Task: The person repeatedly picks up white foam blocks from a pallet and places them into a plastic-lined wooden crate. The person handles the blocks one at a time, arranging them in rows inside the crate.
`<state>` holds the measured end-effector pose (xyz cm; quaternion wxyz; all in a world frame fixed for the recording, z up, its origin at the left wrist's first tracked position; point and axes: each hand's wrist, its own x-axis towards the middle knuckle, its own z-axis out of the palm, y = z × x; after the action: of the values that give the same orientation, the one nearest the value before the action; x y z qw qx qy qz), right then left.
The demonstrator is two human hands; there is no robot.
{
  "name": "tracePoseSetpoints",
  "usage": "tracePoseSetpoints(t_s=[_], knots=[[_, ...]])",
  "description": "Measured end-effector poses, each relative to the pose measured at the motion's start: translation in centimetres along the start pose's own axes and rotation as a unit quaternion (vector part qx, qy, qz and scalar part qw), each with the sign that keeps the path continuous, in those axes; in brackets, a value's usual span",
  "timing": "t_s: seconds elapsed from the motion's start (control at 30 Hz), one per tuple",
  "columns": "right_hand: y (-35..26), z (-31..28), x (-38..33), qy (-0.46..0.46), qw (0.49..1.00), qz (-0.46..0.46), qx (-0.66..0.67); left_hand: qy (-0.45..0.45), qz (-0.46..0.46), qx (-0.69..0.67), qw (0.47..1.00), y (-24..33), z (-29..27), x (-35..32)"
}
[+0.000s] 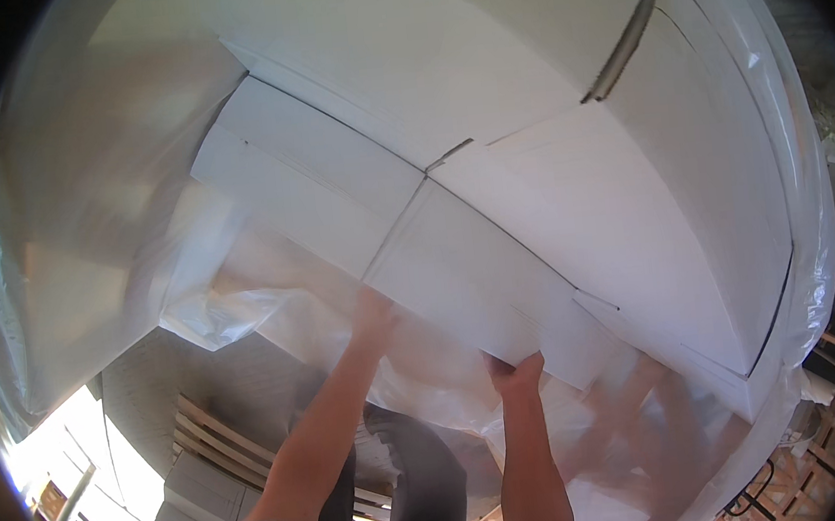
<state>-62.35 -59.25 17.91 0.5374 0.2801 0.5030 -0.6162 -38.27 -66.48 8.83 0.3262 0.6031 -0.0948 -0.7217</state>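
A white cardboard box (pixel 478 265) sits in a row of similar boxes, its near edge between my two hands. My left hand (pixel 375 320) is closed at the near edge by its left corner, slightly blurred, with the fingertips hard to make out. Farther right, my right hand (pixel 518 372) grips the same edge, thumb up against the face and the other fingers partly hidden beneath. To the left, a second white box (pixel 314 175) adjoins it along a dark seam. Clear plastic film (pixel 222 314) hangs loosely below the boxes, around my forearms.
Larger white boxes (pixel 622 191) rise behind and to the right. Plastic sheeting (pixel 811 253) wraps the right side, and more film (pixel 66 264) drapes at left. Below left are wooden pallet slats (pixel 219 440) and grey-white cartons (pixel 204 492) on the floor.
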Motion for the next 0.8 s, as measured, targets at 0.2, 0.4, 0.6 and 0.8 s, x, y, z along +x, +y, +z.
tracePoseSetpoints(t_s=[0.2, 0.4, 0.6, 0.8], knots=[[1.3, 0.3, -3.9, 0.147, 0.989, 0.016, 0.017, 0.064, -0.150, 0.099, 0.982, -1.4, -13.2, -7.7], [11.3, -0.4, -14.9, -0.002, 0.967, 0.080, -0.243, 0.077, -0.219, 0.342, 0.911, 6.4, -24.8, -14.8], [18.7, -9.6, -24.2, -0.090, 0.945, 0.077, -0.304, 0.011, -0.203, 0.520, 0.830, 17.0, -19.9, -21.0], [21.1, -20.0, -32.4, 0.102, 0.985, 0.076, -0.118, -0.118, -0.154, 0.505, 0.841, 23.6, -10.7, -21.2]])
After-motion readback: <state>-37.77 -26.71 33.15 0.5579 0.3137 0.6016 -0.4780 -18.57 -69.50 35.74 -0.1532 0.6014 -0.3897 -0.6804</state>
